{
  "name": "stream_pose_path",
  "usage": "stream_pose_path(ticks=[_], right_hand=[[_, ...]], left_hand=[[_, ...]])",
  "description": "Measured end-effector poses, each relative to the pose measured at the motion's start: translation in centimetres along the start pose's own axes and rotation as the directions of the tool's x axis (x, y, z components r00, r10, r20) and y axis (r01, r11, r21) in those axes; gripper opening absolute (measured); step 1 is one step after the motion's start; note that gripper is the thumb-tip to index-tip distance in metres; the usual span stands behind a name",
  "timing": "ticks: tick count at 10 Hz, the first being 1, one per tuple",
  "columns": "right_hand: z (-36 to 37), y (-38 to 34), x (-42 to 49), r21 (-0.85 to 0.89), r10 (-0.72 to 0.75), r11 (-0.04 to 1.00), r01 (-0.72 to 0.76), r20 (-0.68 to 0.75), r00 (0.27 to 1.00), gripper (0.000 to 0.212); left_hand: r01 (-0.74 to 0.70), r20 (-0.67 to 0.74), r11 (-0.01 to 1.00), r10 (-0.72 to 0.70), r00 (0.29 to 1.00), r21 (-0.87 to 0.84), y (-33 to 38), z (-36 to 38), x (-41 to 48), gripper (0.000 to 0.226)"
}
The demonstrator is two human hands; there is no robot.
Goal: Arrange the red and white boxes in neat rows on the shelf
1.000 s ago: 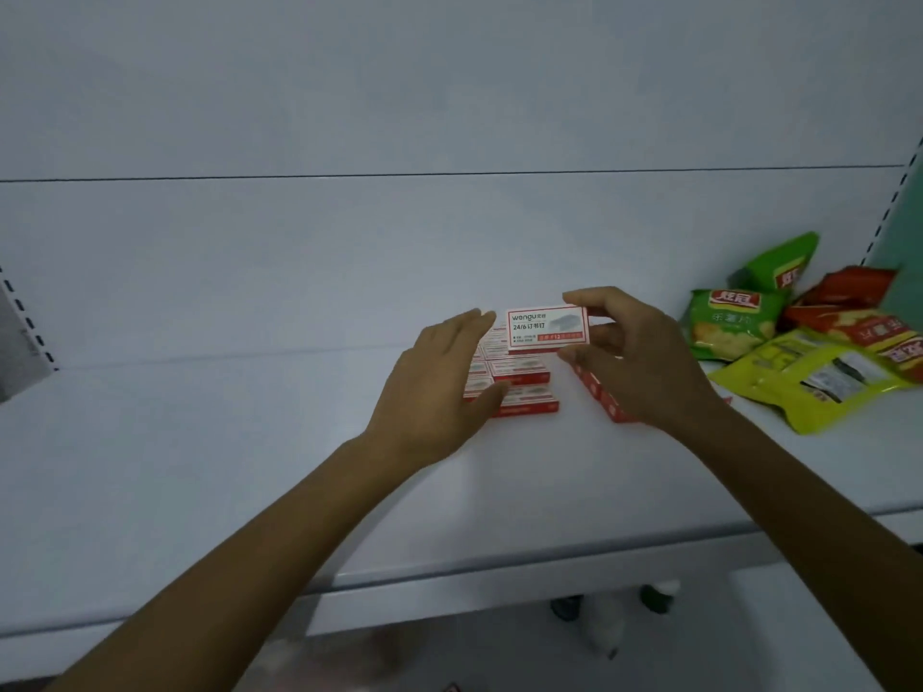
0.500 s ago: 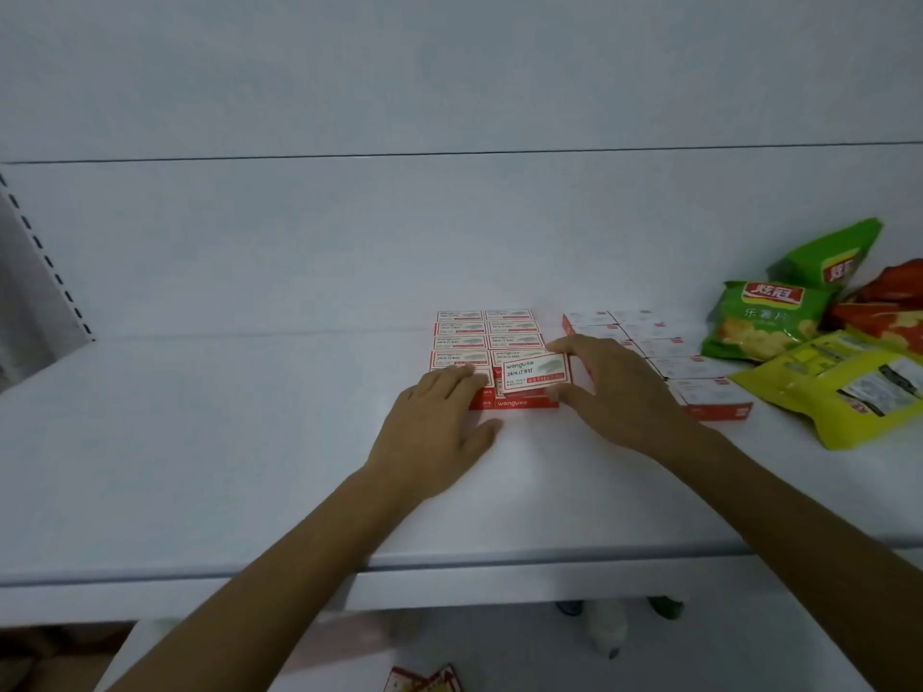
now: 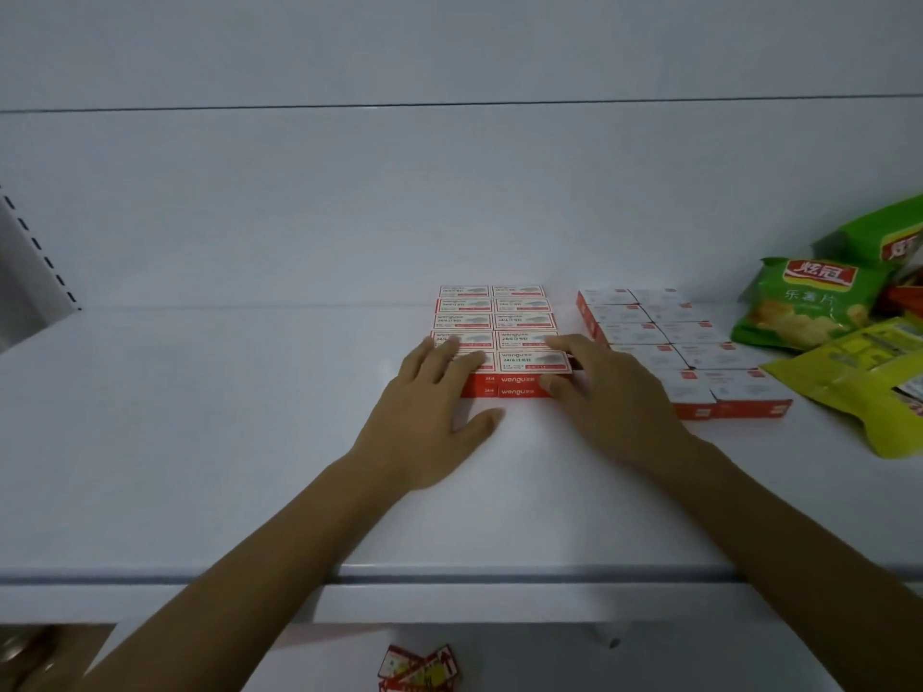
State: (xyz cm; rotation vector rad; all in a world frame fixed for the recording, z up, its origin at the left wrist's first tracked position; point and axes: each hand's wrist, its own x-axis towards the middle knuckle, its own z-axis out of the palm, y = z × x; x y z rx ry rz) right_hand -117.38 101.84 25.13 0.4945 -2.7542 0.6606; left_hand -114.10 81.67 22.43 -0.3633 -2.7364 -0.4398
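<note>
Red and white boxes [image 3: 492, 312] lie in two tidy columns, stacked two high, on the white shelf [image 3: 200, 442]. The nearest right box [image 3: 529, 361] sits slightly askew on top. My left hand [image 3: 434, 402] lies flat, fingers resting on the front left box. My right hand [image 3: 599, 392] rests its fingers on the right end of the askew box, thumb against the stack's red front. A second block of the same boxes [image 3: 669, 342] lies to the right.
Green snack bags [image 3: 809, 302] and a yellow-green pouch [image 3: 869, 377] lie at the shelf's right end. A slotted upright [image 3: 35, 247] stands at the left. Red and white items [image 3: 419, 666] lie on the floor below the shelf edge.
The box held up in my right hand came down onto the front right of the stack. Both hands lowered onto the stack's front row, and the view drew closer.
</note>
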Motion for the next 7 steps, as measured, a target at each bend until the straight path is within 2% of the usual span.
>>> stream_pose_path(ticks=[1, 2, 4, 7], right_hand=[[0.39, -0.22, -0.3, -0.047, -0.052, 0.998, 0.049, -0.054, 0.997, 0.045], [0.41, 0.16, -0.15, -0.038, -0.08, 0.996, 0.078, -0.053, 0.995, 0.044], [-0.1, 0.48, 0.23, 0.02, -0.05, 0.998, 0.051, -0.047, 0.998, 0.05], [0.19, 0.51, 0.22, -0.006, -0.032, 0.999, 0.032, -0.077, 0.996, 0.052]], left_hand=[[0.009, -0.017, 1.0, -0.01, 1.0, -0.023, 0.31, -0.21, -0.03, 0.074], [0.027, -0.004, 0.999, -0.027, 1.0, -0.034, 0.54, -0.38, 0.0, 0.067], [0.019, 0.001, 1.0, -0.019, 1.0, -0.024, 0.43, -0.36, -0.1, 0.066], [0.049, 0.035, 0.999, -0.049, 0.998, 0.005, 0.52, -0.18, -0.06, 0.067]])
